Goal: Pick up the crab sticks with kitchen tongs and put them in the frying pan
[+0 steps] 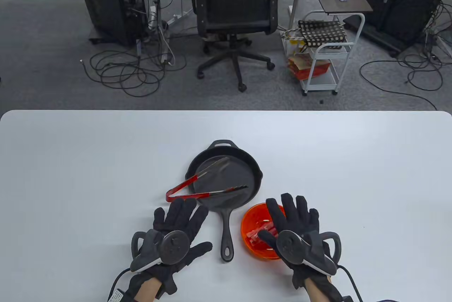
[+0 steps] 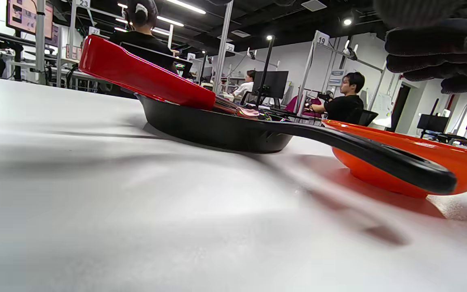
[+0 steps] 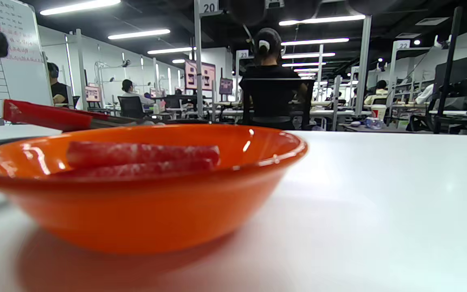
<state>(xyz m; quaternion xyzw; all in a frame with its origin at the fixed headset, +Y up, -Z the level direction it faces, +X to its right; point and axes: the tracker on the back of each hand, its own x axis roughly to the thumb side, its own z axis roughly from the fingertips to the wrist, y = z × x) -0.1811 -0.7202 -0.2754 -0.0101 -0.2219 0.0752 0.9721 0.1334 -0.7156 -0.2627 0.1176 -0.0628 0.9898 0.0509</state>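
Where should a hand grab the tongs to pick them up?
Probably by the red handles, near the joined end that sticks out over the frying pan rim. The left hand is nearest, so come from the pan's left. The metal tips lie inside the pan and spread apart.

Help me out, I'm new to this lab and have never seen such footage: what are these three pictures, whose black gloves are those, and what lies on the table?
A person wears sensor gloves, each with a tracker strapped to its back. The table view looks down from above; the other two come from low cameras on each wrist. On the white table a black frying pan has red-handled kitchen tongs lying across its rim. Beside it an orange bowl holds the crab sticks. The left hand is flat near the tongs; the right hand is spread over the bowl. Neither holds anything.
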